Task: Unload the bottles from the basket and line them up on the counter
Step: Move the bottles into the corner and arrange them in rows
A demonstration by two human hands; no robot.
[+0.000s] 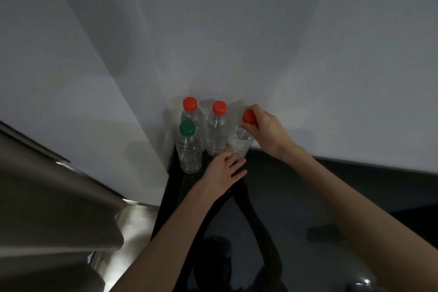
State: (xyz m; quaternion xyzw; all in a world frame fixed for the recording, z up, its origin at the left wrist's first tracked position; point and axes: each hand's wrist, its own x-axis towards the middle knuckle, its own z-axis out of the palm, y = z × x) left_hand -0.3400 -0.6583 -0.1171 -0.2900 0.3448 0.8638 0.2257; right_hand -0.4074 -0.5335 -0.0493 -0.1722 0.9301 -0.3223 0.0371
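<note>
Bottles of clear, ribbed plastic stand upright, caps up, on the glossy dark counter (308, 197) against the matte white wall (284, 54). The far-left bottle (193, 117) and middle bottle (216, 135) wear red caps; the green-capped bottle (189, 152) stands nearer. The right hand (267, 128) pinches the rightmost bottle (241, 143) by its round red cap (247, 116); the left hand (225, 170), fingers straight, touches its base.

No legible text, label, number on any bottle (216, 131) or counter (320, 192)

Kitchen: glossy dark counter (331, 197), stainless-steel appliance (47, 185) alongside.
</note>
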